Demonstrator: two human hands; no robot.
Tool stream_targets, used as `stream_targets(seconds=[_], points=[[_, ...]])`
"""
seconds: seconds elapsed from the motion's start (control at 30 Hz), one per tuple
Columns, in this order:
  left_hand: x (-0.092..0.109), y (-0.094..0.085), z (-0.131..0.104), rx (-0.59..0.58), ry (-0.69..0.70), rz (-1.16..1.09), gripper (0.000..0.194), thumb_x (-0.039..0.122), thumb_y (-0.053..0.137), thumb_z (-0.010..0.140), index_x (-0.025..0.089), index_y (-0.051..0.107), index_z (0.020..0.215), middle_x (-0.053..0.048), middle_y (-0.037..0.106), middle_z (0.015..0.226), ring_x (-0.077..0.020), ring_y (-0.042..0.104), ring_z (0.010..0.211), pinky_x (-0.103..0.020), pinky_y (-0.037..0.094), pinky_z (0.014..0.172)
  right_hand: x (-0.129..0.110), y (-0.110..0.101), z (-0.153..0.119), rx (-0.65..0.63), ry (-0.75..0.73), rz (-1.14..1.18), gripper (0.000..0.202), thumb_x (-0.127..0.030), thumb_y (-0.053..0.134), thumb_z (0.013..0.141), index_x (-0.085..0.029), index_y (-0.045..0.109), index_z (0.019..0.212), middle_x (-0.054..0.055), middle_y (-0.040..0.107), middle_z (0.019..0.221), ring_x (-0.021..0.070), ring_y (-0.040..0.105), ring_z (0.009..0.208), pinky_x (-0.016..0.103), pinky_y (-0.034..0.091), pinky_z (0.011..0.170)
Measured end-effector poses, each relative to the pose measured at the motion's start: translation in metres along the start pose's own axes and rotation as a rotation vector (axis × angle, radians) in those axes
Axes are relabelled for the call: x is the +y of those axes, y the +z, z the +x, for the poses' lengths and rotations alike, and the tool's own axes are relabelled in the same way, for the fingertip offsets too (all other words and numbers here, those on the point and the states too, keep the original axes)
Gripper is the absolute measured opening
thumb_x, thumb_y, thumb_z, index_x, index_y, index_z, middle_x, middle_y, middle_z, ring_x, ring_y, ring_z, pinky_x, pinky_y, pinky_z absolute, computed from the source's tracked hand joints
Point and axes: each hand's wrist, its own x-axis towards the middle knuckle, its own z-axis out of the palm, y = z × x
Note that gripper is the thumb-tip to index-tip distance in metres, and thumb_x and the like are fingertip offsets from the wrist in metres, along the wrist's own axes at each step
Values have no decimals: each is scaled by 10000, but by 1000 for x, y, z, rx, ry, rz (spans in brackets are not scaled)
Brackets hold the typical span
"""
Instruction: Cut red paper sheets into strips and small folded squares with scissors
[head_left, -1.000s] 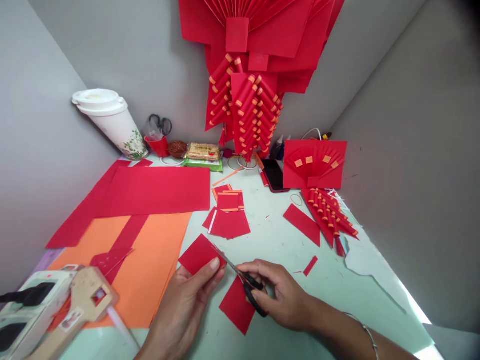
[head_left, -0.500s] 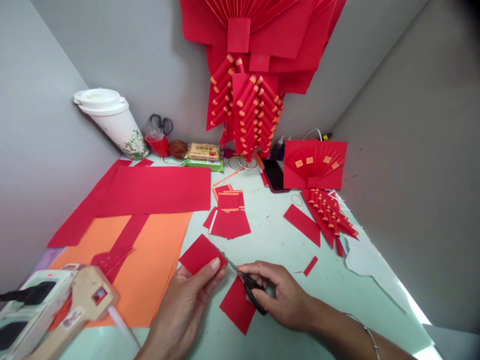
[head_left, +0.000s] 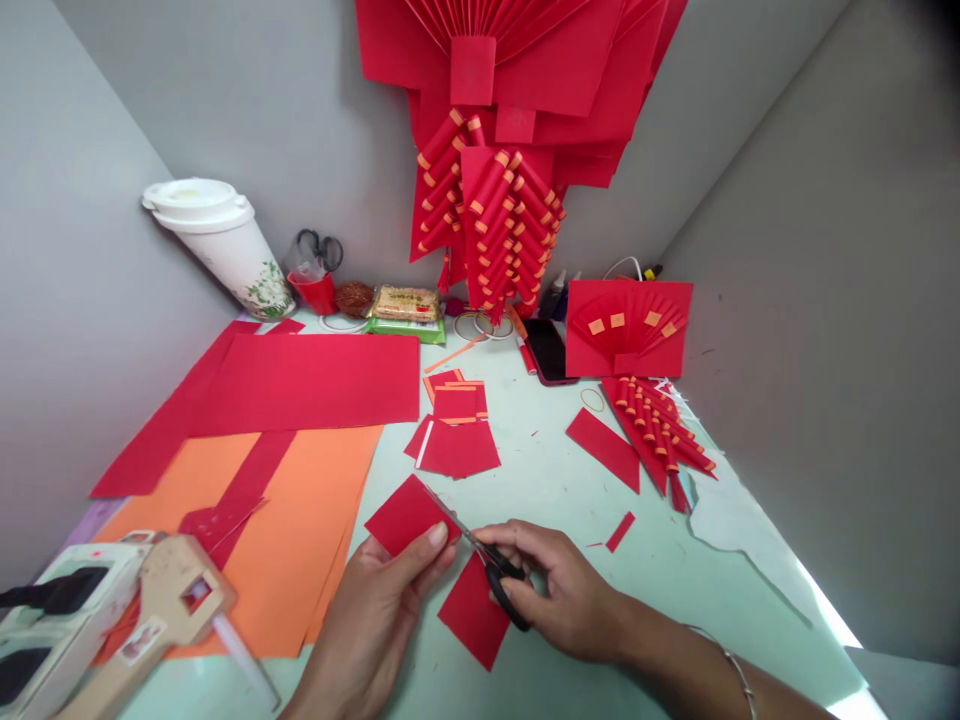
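Two hands meet: your left hand (head_left: 375, 610) pinches the red paper square (head_left: 409, 513); your right hand (head_left: 566, 595) grips black-handled scissors (head_left: 491, 570), blades pointing up-left along its right edge.

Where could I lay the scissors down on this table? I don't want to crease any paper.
Bare tabletop lies between the small red stack, the loose red sheet and the right hand. More lies right of the red strip, toward the table edge. The back row by the phone and the orange sheet side are crowded.
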Motion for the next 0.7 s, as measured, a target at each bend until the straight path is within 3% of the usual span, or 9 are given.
stream_targets(seconds=[0.33, 0.7], points=[[0, 1, -1, 12, -1, 0, 249, 143, 892, 621, 173, 739, 816, -23, 768, 805, -149, 702, 761, -274, 620, 743, 5, 2, 1, 0, 27, 50, 443, -75, 561, 809, -221, 649, 1218, 6, 664, 853, 127, 555, 697, 260, 466, 669], [-2, 1, 0, -7, -7, 18, 176, 132, 861, 665, 169, 739, 787, -15, 759, 784, -143, 693, 750, -292, 611, 784, 0, 1, 2, -24, 35, 36, 440, -81, 554, 795, -205, 630, 1210, 22, 670, 908, 136, 562, 741, 253, 470, 681]])
